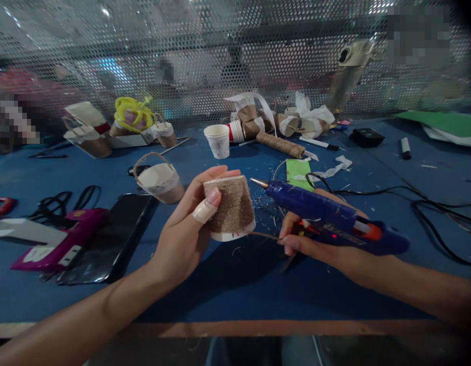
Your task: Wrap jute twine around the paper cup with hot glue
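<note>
My left hand (187, 223) is closed around a paper cup (231, 206) wrapped in brown twine, with a white band showing at its lower rim. A bandage covers part of the thumb. My right hand (315, 244) grips a blue glue gun (315, 206) whose metal tip points left, close to the cup's upper right edge but apart from it. Between the right thumb and finger a strand of twine (264, 235) is pinched, stretching to the bottom of the cup. A small red light shows on the glue gun.
Behind are a white cup (219, 141), a twine roll (280, 145) and several twine-covered cups. A small basket (161, 183), a black phone (108, 239) and a purple power strip (63, 239) lie left. Black cable (430, 201) runs right. Perforated metal (205, 61) backs the table.
</note>
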{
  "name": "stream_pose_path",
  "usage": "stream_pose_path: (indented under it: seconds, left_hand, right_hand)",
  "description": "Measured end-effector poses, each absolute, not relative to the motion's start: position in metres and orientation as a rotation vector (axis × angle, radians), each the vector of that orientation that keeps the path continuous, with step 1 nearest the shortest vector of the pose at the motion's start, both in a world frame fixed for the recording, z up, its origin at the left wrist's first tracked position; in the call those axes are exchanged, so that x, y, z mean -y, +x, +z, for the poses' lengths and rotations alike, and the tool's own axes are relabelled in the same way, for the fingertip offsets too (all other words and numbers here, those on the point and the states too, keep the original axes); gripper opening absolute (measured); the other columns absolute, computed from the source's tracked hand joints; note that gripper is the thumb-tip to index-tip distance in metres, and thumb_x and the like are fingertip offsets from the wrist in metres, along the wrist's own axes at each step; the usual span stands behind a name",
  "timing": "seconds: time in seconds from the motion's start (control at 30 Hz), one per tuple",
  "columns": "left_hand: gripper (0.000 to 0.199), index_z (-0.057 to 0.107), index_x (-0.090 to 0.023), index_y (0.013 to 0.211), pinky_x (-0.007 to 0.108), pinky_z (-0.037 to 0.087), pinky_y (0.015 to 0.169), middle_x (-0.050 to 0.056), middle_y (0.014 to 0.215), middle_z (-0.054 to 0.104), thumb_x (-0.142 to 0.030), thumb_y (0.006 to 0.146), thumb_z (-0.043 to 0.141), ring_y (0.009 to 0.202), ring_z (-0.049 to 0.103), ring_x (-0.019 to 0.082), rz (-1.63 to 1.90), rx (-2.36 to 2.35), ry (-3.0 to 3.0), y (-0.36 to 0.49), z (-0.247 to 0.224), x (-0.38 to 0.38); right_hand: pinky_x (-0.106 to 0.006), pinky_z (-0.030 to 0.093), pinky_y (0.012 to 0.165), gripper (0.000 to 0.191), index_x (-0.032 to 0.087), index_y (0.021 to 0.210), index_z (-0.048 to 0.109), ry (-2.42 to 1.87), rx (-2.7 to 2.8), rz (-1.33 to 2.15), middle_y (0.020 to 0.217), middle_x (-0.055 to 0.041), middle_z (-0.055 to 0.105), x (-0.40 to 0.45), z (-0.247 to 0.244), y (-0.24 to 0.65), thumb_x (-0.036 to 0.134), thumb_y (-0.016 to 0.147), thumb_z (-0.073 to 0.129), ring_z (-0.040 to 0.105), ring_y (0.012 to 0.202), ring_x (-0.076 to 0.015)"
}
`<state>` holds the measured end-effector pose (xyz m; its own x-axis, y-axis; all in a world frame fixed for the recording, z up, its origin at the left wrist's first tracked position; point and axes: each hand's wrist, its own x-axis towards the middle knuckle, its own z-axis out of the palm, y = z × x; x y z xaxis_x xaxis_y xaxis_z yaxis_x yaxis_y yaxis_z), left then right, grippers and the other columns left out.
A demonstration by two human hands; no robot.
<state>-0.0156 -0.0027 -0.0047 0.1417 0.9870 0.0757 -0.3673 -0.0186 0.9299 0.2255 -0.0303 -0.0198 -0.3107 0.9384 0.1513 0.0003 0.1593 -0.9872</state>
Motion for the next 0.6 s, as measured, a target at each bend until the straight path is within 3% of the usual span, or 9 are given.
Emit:
stream_pose_path:
  seconds: [0.17, 0.6]
  left_hand:
    - [0.027, 0.074, -0.03, 0.12, 0.033, 0.061, 0.09, 0.002, 0.137, 0.074, -0.035, 0.093, 0.075, 0.13, 0.064, 0.028, 1.26, -0.807, 1.061, -0.014, -0.003, 0.003]
    - [0.028, 0.072, -0.029, 0.124, 0.038, 0.06, 0.1, 0.005, 0.143, 0.071, -0.029, 0.096, 0.071, 0.132, 0.064, 0.029, 1.209, -0.761, 1.124, -0.018, -0.008, 0.004]
  right_hand:
    - [-0.022, 0.06, 0.073, 0.017, 0.023, 0.084, 0.071, -1.042, 1.543, 1.145, 0.08, 0.004, 0.071, 0.028, -0.016, 0.227, 0.021, 0.084, 0.088, 0.068, 0.072, -0.0111]
    - [-0.029, 0.061, 0.076, 0.025, 0.025, 0.088, 0.061, -1.129, 1.491, 1.092, 0.086, 0.0036, 0.071, 0.02, -0.014, 0.223, 0.036, 0.088, 0.083, 0.066, 0.068, -0.0112]
